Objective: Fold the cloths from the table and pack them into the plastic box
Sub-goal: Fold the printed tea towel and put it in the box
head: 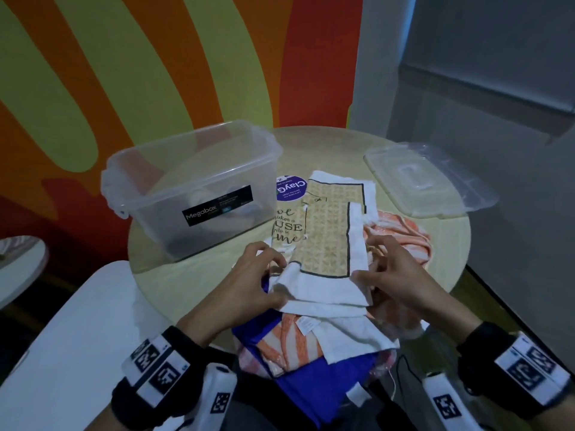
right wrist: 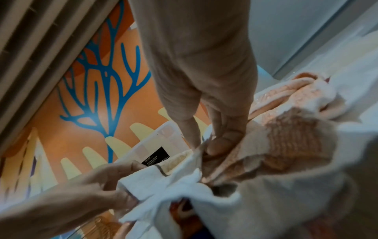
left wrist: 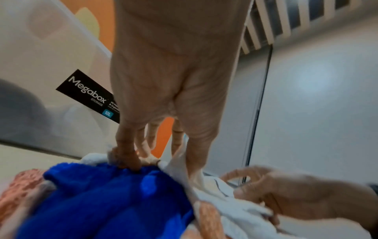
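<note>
The box (head: 189, 194) stands open on the far left of the round desk (head: 448, 241), its black label reading "Megabox" in the head view. The left wrist view shows more of that label: "Megabox STORAGE" and a blue "12L" tag. Some pale and dark things lie inside the box, too blurred to name. The lid (head: 426, 178) lies on the far right of the desk, well apart from the box. Between them a purple round sticker (head: 289, 188) reads "ClayG…", upside down and partly covered.

The white towel (head: 329, 241) lies in the middle of the desk, with a tan lattice print, a dark border and the words "…ve", "…USE" and "…me" readable in part. The left hand (head: 249, 284) pinches its near left corner, thumb and fingers curled round the fabric. The right hand (head: 401, 275) has its thumb on the near right edge; the right wrist view shows thumb and forefinger pinching that edge, which the head view leaves unclear.

Under the towel sits a heap at the near edge: a blue cloth (head: 311, 390), an orange striped cloth (head: 289, 340) with a small white tag, and another orange cloth (head: 401, 228) to the right. In the left wrist view the left fingers (left wrist: 126, 155) touch the blue cloth.
</note>
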The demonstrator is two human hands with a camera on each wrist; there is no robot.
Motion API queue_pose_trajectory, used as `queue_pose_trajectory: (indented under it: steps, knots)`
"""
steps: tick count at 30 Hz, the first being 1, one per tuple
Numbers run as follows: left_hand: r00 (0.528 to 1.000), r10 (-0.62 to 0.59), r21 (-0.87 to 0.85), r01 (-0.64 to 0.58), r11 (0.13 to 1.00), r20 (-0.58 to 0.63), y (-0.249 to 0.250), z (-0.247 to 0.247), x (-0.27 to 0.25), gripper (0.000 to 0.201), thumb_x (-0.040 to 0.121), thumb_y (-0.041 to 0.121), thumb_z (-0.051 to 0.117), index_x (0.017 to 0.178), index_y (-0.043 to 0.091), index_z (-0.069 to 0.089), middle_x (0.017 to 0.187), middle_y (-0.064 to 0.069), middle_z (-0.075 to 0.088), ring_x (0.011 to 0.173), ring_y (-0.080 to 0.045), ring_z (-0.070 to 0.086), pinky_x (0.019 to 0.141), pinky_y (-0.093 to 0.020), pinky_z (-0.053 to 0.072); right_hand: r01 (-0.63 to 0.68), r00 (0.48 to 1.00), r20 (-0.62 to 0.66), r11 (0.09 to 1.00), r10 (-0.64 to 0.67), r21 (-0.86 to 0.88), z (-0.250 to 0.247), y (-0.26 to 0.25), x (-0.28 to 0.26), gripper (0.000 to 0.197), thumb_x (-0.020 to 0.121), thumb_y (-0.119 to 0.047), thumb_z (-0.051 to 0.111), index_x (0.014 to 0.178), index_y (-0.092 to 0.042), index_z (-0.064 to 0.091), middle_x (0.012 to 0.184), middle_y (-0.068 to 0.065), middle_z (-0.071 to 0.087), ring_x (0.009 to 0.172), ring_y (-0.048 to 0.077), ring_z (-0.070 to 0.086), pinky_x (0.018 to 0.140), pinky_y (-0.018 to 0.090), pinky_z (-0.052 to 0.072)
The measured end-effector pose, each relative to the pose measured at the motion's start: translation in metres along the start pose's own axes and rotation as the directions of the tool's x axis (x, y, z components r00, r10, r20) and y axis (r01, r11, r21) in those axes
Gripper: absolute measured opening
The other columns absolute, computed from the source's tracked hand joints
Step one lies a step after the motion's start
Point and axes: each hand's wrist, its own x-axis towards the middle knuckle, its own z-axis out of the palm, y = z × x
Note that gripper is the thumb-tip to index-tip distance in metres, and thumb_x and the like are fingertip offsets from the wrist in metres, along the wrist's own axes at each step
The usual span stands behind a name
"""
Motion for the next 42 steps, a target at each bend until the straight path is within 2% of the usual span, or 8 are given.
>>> queue_pose_trajectory:
  steps: [6, 11, 20, 26, 29, 31, 35, 42]
  knots:
    - [0.974, 0.086, 0.118, -0.062, 0.991, -0.209, 0.003, 0.001, 0.005, 0.010, 0.085, 0.017, 0.066, 0.089, 0.024, 0.061, 0.094, 0.008, 0.056, 0.085, -0.014, 0.055, 0.075, -0.041, 0.052, 0.230, 0.967, -0.012, 0.891, -0.255, -0.391, 0.003, -0.029, 0.000, 0.034, 0.084, -0.019, 0.078, 0.109, -0.024, 0.055, 0.075, -0.007, 0.058, 0.070, 0.014, 0.054, 0.055, 0.026, 0.031]
    - [0.981, 0.118, 0.191, -0.087, 0.978, -0.157, 0.011, -0.004, -0.001, 0.018, 0.085, 0.025, 0.060, 0.099, 0.029, 0.051, 0.093, 0.009, 0.057, 0.081, -0.016, 0.056, 0.070, -0.042, 0.052, 0.465, 0.884, 0.339, 0.678, -0.322, -0.570, 0.035, -0.041, -0.021, 0.036, 0.085, -0.055, 0.072, 0.102, -0.025, 0.060, 0.103, -0.008, 0.052, 0.097, 0.012, 0.045, 0.076, 0.030, 0.044]
    - [0.997, 0.064, 0.480, -0.039, 0.876, -0.035, 0.009, -0.015, -0.005, 0.016, 0.090, 0.013, 0.059, 0.088, 0.024, 0.047, 0.095, 0.004, 0.046, 0.082, -0.024, 0.050, 0.064, -0.033, 0.033, 0.477, 0.877, 0.332, 0.545, -0.347, -0.690, 0.035, -0.036, -0.005, 0.016, 0.085, -0.012, 0.058, 0.069, -0.017, 0.056, 0.068, 0.004, 0.053, 0.065, 0.027, 0.054, 0.054, 0.040, 0.045]
    - [0.992, -0.003, 0.488, -0.060, 0.871, 0.127, 0.009, -0.023, -0.011, 0.005, 0.095, 0.024, 0.061, 0.100, 0.024, 0.059, 0.101, 0.005, 0.049, 0.092, -0.020, 0.052, 0.069, -0.032, 0.038, 0.580, 0.810, 0.425, 0.650, -0.403, -0.491, 0.033, -0.029, -0.020, 0.011, 0.090, -0.023, 0.067, 0.095, -0.019, 0.075, 0.093, -0.007, 0.072, 0.081, 0.008, 0.065, 0.070, 0.027, 0.054]
    - [0.969, 0.019, 0.474, -0.137, 0.870, 0.245, 0.011, -0.027, -0.016, 0.035, 0.090, 0.044, 0.071, 0.117, 0.026, 0.059, 0.112, 0.007, 0.047, 0.103, -0.016, 0.048, 0.074, -0.034, 0.044, 0.576, 0.806, 0.474, 0.650, -0.354, -0.495, 0.035, -0.021, -0.022, 0.018, 0.087, -0.039, 0.068, 0.093, -0.022, 0.072, 0.092, -0.010, 0.068, 0.081, 0.008, 0.061, 0.070, 0.031, 0.054]
    - [0.962, 0.072, 0.506, -0.202, 0.839, 0.264, 0.011, -0.025, -0.016, 0.043, 0.088, 0.033, 0.073, 0.126, 0.026, 0.053, 0.122, 0.008, 0.044, 0.111, -0.016, 0.043, 0.077, -0.036, 0.048, 0.584, 0.807, 0.468, 0.601, -0.359, -0.546, 0.037, -0.020, -0.019, 0.016, 0.086, -0.037, 0.067, 0.094, -0.023, 0.069, 0.092, -0.009, 0.065, 0.081, 0.011, 0.060, 0.068, 0.032, 0.054]
    - [0.959, 0.146, 0.529, -0.256, 0.809, 0.241, 0.005, -0.017, -0.009, 0.039, 0.089, 0.008, 0.062, 0.124, 0.023, 0.057, 0.122, 0.006, 0.050, 0.112, -0.017, 0.045, 0.072, -0.031, 0.042, 0.569, 0.822, 0.452, 0.503, -0.346, -0.650, 0.050, -0.018, -0.016, 0.014, 0.087, -0.024, 0.057, 0.096, -0.017, 0.064, 0.092, 0.000, 0.064, 0.082, 0.021, 0.061, 0.069, 0.040, 0.054]
    - [0.959, 0.273, 0.260, -0.282, 0.924, 0.068, -0.006, -0.029, -0.006, 0.020, 0.101, 0.024, 0.062, 0.116, 0.020, 0.076, 0.110, 0.005, 0.072, 0.100, -0.014, 0.062, 0.086, -0.034, 0.051, 0.510, 0.844, 0.445, 0.704, -0.299, -0.495, 0.016, -0.030, 0.001, 0.009, 0.086, -0.012, 0.066, 0.079, -0.013, 0.073, 0.069, -0.002, 0.067, 0.063, 0.009, 0.059, 0.059, 0.032, 0.046]
